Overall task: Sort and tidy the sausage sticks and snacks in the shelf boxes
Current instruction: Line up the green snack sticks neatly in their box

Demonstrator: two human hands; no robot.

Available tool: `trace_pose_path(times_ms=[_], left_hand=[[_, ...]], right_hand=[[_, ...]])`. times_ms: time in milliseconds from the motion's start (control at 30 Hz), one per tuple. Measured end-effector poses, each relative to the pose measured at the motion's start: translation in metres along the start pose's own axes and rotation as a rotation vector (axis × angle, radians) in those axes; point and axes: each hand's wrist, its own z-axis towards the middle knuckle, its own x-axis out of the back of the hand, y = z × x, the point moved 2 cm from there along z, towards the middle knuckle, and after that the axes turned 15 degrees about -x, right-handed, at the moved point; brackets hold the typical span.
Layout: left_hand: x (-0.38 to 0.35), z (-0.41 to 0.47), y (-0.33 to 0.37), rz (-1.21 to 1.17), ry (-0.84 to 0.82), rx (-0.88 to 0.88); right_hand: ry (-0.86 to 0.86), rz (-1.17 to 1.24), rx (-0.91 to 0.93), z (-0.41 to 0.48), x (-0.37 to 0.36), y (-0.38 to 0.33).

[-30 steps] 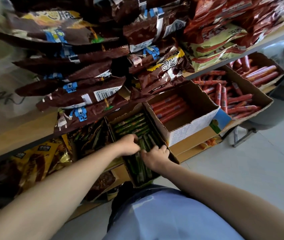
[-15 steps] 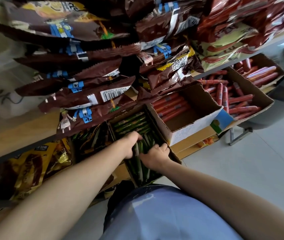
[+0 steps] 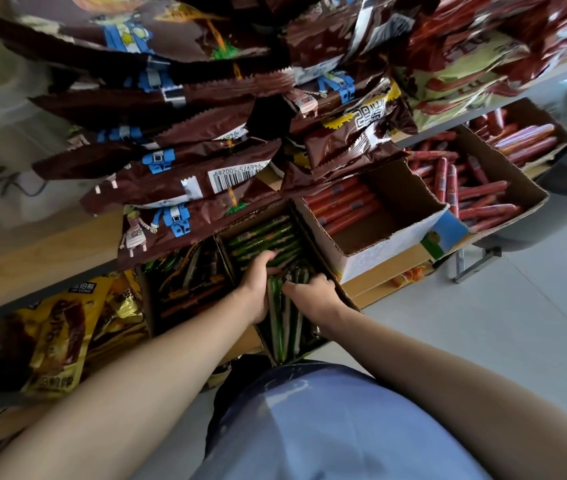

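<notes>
A narrow cardboard box (image 3: 339, 287) on the lower shelf holds green-wrapped sausage sticks (image 3: 264, 239). Those at the back lie crosswise; those at the front lie lengthwise (image 3: 284, 327). My left hand (image 3: 259, 289) is inside the box, fingers curled over the sticks at its middle. My right hand (image 3: 311, 294) presses on the lengthwise sticks from the right, fingers closed around their tops. Both hands grip the same bundle.
To the right stand a white-fronted box (image 3: 389, 251) with red sausages and a larger box (image 3: 521, 199) of loose red sausages. A box of dark mixed sticks (image 3: 188, 285) is on the left, next to yellow snack bags (image 3: 64, 327). Brown snack bags (image 3: 178, 181) overhang from the upper shelf.
Both hands have slid slightly deeper into the green stick box, and the left hand's fingers now curl over the sticks. The view has shifted a little closer.
</notes>
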Motion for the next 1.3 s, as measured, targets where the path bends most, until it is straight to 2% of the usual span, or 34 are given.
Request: trace_pose_path(times_ms=[333, 433, 500, 600, 667, 900, 1100, 1300], left_hand=[[0.001, 0.004, -0.011, 0.049, -0.061, 0.038], [-0.001, 0.001, -0.01, 0.073, -0.076, 0.042], [-0.003, 0.0, -0.01, 0.082, -0.052, 0.031], [-0.004, -0.001, -0.011, 0.089, 0.004, 0.003], [-0.002, 0.009, -0.017, 0.088, 0.035, -0.001], [0.005, 0.046, -0.041, 0.114, 0.048, 0.022], [-0.011, -0.006, -0.005, 0.103, 0.066, -0.012], [-0.014, -0.006, -0.002, 0.099, 0.159, -0.061]], right_hand=[[-0.152, 0.152, -0.012, -0.003, 0.008, 0.001], [-0.07, 0.114, -0.028, -0.005, 0.005, 0.001], [0.057, -0.035, 0.012, -0.006, 0.006, 0.001], [0.096, -0.45, 0.083, -0.008, 0.005, 0.002], [0.101, -0.577, 0.134, -0.007, 0.003, 0.005], [0.111, -0.554, 0.143, -0.001, 0.0, 0.006], [0.13, -0.52, 0.167, -0.002, 0.001, 0.003], [0.172, -0.379, 0.302, -0.006, 0.003, 0.002]])
